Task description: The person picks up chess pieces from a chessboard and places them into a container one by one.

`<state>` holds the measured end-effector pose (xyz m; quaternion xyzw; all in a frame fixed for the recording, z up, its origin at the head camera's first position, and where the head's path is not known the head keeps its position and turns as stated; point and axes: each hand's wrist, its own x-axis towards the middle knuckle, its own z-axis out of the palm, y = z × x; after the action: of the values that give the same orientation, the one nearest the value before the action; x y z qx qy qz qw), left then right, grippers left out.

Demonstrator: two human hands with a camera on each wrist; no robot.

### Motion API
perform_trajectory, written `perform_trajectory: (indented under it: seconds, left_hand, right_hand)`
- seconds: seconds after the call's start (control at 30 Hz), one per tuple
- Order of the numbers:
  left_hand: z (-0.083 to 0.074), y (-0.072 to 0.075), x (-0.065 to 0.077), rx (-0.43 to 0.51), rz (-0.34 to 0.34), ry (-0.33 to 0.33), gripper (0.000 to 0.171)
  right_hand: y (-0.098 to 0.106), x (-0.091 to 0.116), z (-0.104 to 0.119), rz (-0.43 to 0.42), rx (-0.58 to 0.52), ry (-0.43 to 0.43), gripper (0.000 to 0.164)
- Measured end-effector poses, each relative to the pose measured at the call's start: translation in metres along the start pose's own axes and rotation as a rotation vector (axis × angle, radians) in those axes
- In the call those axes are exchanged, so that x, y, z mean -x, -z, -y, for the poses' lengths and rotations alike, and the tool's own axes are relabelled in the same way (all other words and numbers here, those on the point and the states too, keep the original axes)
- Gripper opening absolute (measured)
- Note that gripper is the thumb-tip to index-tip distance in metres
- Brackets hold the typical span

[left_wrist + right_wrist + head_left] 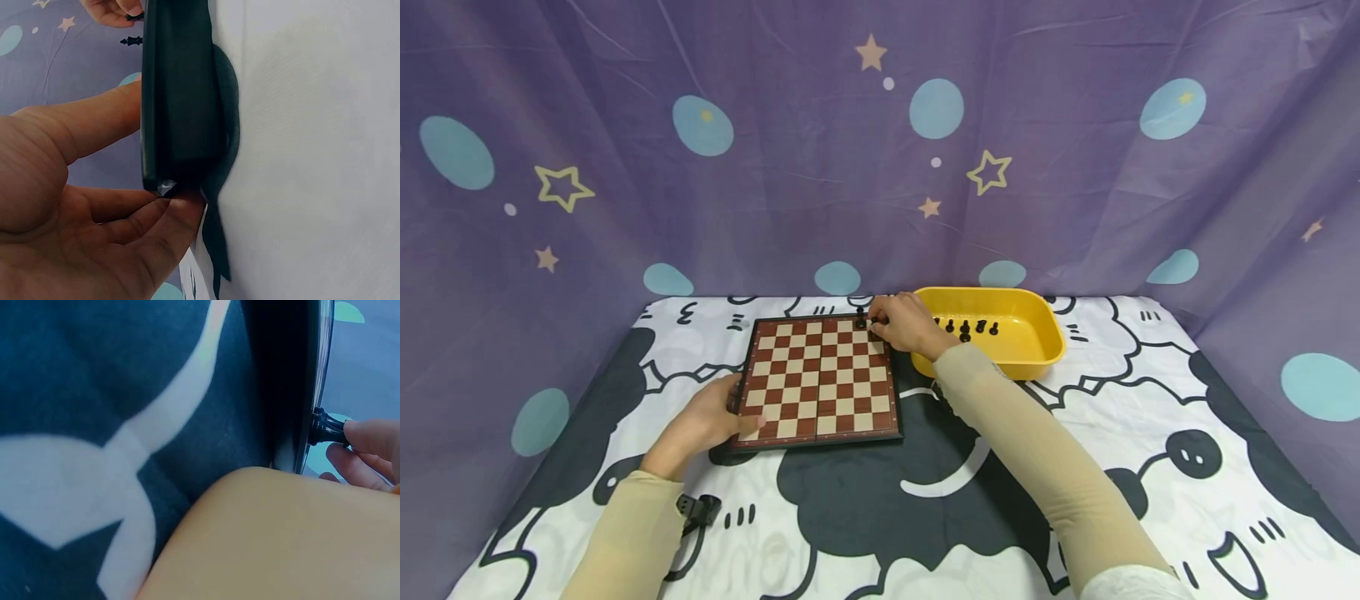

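Note:
A brown and cream chessboard (808, 379) with a dark frame lies flat on the cloth. My left hand (703, 417) grips its left edge; in the left wrist view the thumb lies over the top and the fingers (169, 231) reach to the side and underneath. At the far right corner, my right hand (908, 323) pinches a black chess piece (327, 428) between thumb and fingers, its base at the board's surface. Another black chess piece (861, 317) stands on the far row, just left of that hand.
Right of the board is a yellow tray (1033, 367) holding several black chess pieces (966, 332); my right forearm passes over its near left corner. A black wrist camera (700, 508) with a cable is by my left wrist. A purple curtain (820, 208) hangs behind the table.

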<state>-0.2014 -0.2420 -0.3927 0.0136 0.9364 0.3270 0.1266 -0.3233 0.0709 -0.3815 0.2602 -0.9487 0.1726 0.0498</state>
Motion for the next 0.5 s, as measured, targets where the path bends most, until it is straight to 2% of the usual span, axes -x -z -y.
perform_trajectory:
  seconds: [0.23, 0.5]
  left_hand:
    - [-0.001, -0.001, 0.001, 0.005, 0.003, 0.009, 0.080]
    - [-0.001, 0.000, 0.001, 0.007, 0.005, 0.011, 0.082]
  right_hand:
    - [0.000, 0.002, -0.002, -0.028, -0.035, 0.012, 0.018]
    - [0.014, 0.015, 0.001, -0.011, -0.207, -0.014, 0.024]
